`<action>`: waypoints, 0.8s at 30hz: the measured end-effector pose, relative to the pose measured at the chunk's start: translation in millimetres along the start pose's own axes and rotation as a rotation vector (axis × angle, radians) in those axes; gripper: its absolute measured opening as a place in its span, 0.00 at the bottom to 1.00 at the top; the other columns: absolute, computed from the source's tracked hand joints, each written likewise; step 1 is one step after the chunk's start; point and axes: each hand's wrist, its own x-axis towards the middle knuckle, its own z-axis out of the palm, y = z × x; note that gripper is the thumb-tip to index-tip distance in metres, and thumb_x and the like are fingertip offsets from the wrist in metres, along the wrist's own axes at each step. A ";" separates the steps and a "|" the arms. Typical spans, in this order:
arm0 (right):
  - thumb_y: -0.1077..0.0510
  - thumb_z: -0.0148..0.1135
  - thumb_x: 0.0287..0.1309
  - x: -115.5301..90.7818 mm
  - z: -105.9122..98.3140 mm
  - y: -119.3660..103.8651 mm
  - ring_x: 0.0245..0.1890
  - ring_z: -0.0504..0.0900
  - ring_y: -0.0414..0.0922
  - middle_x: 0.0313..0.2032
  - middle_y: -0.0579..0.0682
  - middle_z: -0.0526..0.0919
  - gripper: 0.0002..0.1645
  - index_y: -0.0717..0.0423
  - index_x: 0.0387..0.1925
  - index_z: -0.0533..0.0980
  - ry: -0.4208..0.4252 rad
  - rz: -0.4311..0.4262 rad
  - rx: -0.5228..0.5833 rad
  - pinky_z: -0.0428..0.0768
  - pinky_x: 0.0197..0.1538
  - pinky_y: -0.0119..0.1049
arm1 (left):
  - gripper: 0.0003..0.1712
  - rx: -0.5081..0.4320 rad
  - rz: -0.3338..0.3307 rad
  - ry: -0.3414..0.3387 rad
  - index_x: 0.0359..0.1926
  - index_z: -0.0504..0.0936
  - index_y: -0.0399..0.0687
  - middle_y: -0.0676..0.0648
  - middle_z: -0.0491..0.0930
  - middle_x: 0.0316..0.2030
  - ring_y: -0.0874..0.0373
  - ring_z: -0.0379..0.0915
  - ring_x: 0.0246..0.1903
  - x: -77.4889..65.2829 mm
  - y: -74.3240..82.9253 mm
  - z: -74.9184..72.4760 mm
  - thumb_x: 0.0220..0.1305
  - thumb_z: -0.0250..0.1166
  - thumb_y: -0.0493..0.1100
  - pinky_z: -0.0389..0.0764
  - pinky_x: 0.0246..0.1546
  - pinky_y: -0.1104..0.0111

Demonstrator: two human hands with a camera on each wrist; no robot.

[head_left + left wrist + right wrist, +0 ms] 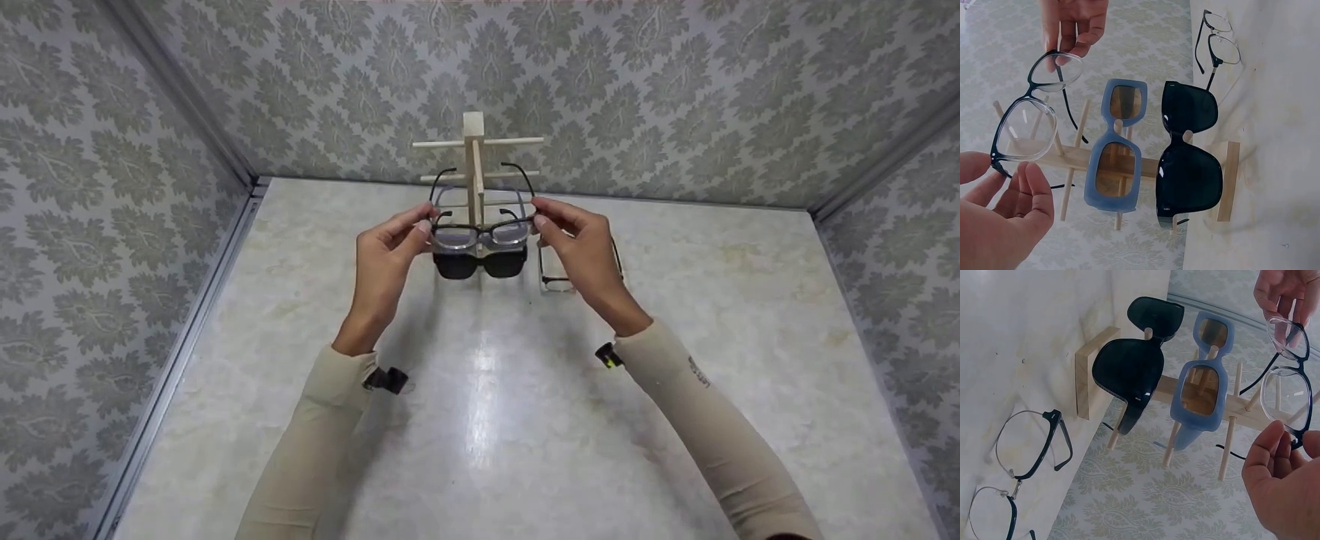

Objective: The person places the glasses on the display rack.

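At the stand (474, 169), upper pegs: the clear glasses (1031, 90) are held level between two hands, lenses facing the person, temples directed toward the stand; contact with the pegs cannot be told. The left hand (384, 262) pinches the frame's left end, thumb against fingers; the right hand (586, 251) pinches the right end likewise. Below, on lower pegs, hang blue sunglasses (1109, 135) and, beneath these, black sunglasses (1190, 174). Right of the stand, half-rim glasses (1043, 444) lie on the table (525, 420).
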 end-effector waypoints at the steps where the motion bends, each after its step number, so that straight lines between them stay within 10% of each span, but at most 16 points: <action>1: 0.63 0.66 0.79 1.0 0.2 -0.1 0.46 0.88 0.53 0.54 0.61 0.90 0.19 0.61 0.66 0.84 0.000 0.000 0.004 0.89 0.50 0.41 | 0.19 -0.002 -0.003 0.001 0.66 0.84 0.29 0.36 0.88 0.58 0.45 0.86 0.47 1.4 0.0 0.0 0.80 0.64 0.32 0.90 0.52 0.61; 24: 0.63 0.66 0.79 21.7 6.4 2.4 0.53 0.87 0.65 0.52 0.59 0.90 0.20 0.63 0.67 0.83 0.008 0.029 0.035 0.89 0.54 0.48 | 0.17 0.002 -0.030 0.002 0.65 0.85 0.29 0.32 0.87 0.57 0.40 0.83 0.48 30.0 -10.5 -1.9 0.83 0.63 0.34 0.90 0.48 0.65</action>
